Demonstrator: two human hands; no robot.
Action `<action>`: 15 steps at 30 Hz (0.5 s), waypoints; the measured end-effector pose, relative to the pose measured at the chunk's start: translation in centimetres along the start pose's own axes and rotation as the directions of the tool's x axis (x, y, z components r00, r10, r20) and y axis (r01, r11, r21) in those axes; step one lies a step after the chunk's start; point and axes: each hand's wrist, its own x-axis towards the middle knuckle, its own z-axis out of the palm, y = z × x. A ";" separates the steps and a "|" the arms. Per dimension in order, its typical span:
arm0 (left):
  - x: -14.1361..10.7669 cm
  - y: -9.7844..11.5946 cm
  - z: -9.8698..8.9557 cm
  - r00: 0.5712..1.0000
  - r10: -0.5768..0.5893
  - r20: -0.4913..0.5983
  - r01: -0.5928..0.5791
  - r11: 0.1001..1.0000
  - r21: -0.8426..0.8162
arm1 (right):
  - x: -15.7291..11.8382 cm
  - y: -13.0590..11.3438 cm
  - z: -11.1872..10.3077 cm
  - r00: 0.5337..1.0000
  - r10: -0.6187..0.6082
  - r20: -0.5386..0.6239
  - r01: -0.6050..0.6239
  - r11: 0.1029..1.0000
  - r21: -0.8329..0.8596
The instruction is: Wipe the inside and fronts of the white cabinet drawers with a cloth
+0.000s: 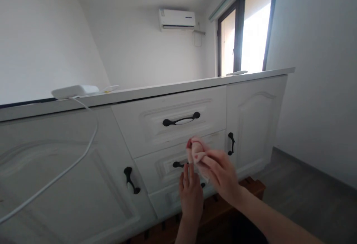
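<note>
My right hand [220,171] is closed round a bunched pink cloth [197,148], slightly blurred, in front of the middle drawer [160,169]. Below and left of it, my left hand [191,193] has its fingers stretched upward at that drawer's black handle [177,164]. The fingertips meet or nearly meet the handle and the cloth's lower edge; contact is hard to make out. My hands and the cloth hide the handle's right part. Above them is the top drawer's black handle [181,119]. The bottom drawer [166,199] is partly covered by my left hand.
White cupboard doors with black handles flank the drawers. On the cabinet top [156,90] lie a white box-shaped device [75,91] and, far right, a flat white object [237,73]. A white cable [86,149] hangs down the left door. A brown wooden piece [217,208] stands below.
</note>
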 end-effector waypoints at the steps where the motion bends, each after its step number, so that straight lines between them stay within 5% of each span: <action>1: 0.1 0.0 0.2 1.000 0.003 -0.005 -0.003 1.000 0.016 | -0.9 1.0 -0.8 0.998 0.057 -0.041 -0.057 0.998 -0.013; 5: 0.5 0.0 0.0 1.000 0.030 0.009 -0.030 0.999 0.035 | -3.6 5.6 -1.0 0.880 0.401 -0.255 -0.427 0.903 -0.054; 8: 0.6 0.0 -1.1 1.000 0.011 0.027 -0.011 1.000 -0.016 | -4.4 8.4 1.3 0.792 0.547 -0.272 -0.589 0.802 -0.100; 12: -3.5 0.8 -1.3 0.998 -0.055 0.010 0.056 0.991 -0.124 | -4.6 8.5 4.8 0.760 0.606 -0.237 -0.639 0.763 -0.096; 15: -10.5 2.0 0.6 0.995 -0.011 0.099 0.025 0.989 -0.144 | -3.9 6.1 6.8 0.818 0.549 -0.172 -0.566 0.821 -0.075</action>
